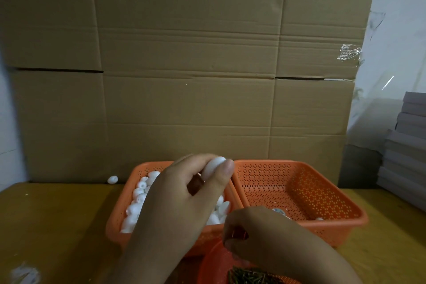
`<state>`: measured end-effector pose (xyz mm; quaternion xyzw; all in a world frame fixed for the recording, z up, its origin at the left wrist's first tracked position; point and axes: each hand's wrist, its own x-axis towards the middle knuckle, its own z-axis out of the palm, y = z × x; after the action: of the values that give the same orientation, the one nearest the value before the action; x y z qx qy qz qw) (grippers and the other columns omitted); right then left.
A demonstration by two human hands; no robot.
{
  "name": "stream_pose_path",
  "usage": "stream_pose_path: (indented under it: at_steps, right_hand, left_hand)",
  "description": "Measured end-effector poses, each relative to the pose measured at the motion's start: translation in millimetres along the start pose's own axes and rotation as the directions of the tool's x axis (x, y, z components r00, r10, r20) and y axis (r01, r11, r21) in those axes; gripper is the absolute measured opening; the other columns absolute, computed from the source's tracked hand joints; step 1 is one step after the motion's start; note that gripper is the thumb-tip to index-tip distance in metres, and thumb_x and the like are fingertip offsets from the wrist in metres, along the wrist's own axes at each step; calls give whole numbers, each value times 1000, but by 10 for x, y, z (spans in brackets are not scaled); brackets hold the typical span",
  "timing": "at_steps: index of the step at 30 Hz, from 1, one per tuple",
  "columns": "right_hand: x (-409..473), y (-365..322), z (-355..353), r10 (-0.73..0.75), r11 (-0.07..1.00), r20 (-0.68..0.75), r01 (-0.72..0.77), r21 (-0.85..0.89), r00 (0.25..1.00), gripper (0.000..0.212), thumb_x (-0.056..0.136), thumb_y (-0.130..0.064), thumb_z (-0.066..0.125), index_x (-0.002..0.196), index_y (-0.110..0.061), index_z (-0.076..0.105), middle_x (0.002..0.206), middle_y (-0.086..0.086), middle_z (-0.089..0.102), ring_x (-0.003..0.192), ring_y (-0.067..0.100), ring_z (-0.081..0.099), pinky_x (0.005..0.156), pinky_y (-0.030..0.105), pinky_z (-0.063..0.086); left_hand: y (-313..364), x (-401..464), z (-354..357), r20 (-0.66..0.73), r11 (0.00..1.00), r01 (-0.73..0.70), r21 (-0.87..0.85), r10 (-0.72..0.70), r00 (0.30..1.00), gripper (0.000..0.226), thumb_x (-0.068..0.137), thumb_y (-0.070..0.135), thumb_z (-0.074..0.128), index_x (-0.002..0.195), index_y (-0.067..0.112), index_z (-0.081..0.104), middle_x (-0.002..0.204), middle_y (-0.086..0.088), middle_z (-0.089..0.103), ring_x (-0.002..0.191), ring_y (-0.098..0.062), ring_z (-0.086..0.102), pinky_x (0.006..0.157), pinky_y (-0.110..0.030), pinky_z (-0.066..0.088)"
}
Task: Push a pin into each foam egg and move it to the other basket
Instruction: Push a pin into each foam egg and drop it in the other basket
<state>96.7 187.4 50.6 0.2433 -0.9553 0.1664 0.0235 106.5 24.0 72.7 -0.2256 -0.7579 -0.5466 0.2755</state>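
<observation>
Head view, going left to right: a stray foam egg (pixel 112 179) is parked on the wooden table (pixel 57 226) against the cardboard sheet (pixel 184 64), outside everything, probably rolled off. Next, the left basket (pixel 119 212) is packed with white foam eggs (pixel 138 200), so that's clearly the supply side. Above it, one egg (pixel 213 168) is pinched by the left hand (pixel 184 198) between thumb and curled fingers, lifted up off the pile, presumably so a pin can be pushed in. Lower down, the right hand (pixel 260 235) is held over a round orange dish (pixel 214 267) of dark pins (pixel 251 276), fingertips bunched together like something tiny is being picked; whether a pin is actually held can't be told. The right basket (pixel 322 193) is nearly bare, just a couple of pieces seen at the bottom, so the job looks barely started. Grey boxes (pixel 408 140) are stacked far right.
</observation>
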Motion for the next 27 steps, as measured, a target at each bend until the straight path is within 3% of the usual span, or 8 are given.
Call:
stream_pose_path:
  at_steps: [2, 4, 8, 13, 16, 19, 23, 27]
  right_hand:
    - [1, -12, 0, 9, 1000, 4, -9, -6, 1000, 14, 89, -29, 57, 98, -28, 66, 99, -10, 68, 80, -1, 55, 65, 10, 39]
    - [3, -26, 3, 24, 1000, 18, -24, -4, 1000, 13, 89, -28, 56, 97, -27, 66, 99, -7, 69, 87, 4, 60, 74, 19, 45]
    - [10, -43, -2, 37, 999, 41, -37, 2, 998, 11, 88, -26, 56, 94, -25, 65, 98, -4, 69, 91, 7, 61, 80, 24, 47]
    - [17, -41, 4, 50, 999, 41, -50, 7, 998, 11, 88, -28, 57, 95, -28, 66, 98, -7, 69, 91, 5, 61, 83, 25, 50]
    - [16, -31, 10, 49, 999, 36, -49, 19, 998, 11, 88, -29, 57, 95, -28, 66, 98, -7, 69, 89, 4, 61, 82, 25, 50]
    - [5, -23, 16, 43, 999, 22, -44, 20, 999, 13, 89, -29, 57, 98, -29, 66, 98, -10, 68, 84, 1, 58, 76, 20, 47]
    - [6, -19, -47, 46, 996, -50, -43, 72, 998, 10, 88, -28, 58, 93, -28, 67, 88, -10, 69, 77, 0, 59, 76, 23, 51]
    - [-22, -55, -173, 54, 920, -315, 75, 385, 948, 7, 87, -26, 63, 83, -29, 68, 67, -5, 68, 54, 6, 62, 59, 22, 51]
  left_hand:
    - [-4, 14, -13, 71, 988, 94, -126, -85, 994, 43, 81, 64, 49, 84, 30, 76, 61, 18, 59, 55, 3, 55, 62, -10, 44]
    - [-7, 59, -16, 206, 928, 245, -279, -191, 960, 46, 82, 61, 49, 90, 26, 77, 60, 6, 52, 49, -6, 47, 53, -21, 44]
    - [5, 126, -7, 428, 564, 499, -658, -265, 864, 37, 79, 41, 51, 91, 19, 79, 67, -6, 64, 42, -12, 50, 39, -22, 41]
    - [6, 100, -79, 521, 241, 554, -797, -191, 832, 21, 82, 21, 65, 98, 16, 77, 109, -12, 73, 69, -14, 70, 50, -23, 53]
    - [7, 87, -99, 524, 150, 542, -827, -141, 840, 24, 83, 13, 69, 106, 15, 74, 127, -15, 65, 101, -21, 70, 63, -26, 57]
    - [-4, 78, -63, 425, 274, 456, -847, -165, 890, 30, 75, 12, 71, 105, 17, 74, 123, -11, 67, 107, -22, 69, 68, -25, 57]
    - [-21, 64, -18, 216, 618, 302, -726, -213, 953, 35, 65, 19, 76, 100, 25, 74, 99, -2, 74, 90, -15, 72, 70, -22, 56]
    - [-35, 52, -7, 74, 831, 215, -513, -207, 976, 31, 66, 32, 77, 96, 34, 72, 87, 3, 75, 80, -15, 72, 68, -22, 56]
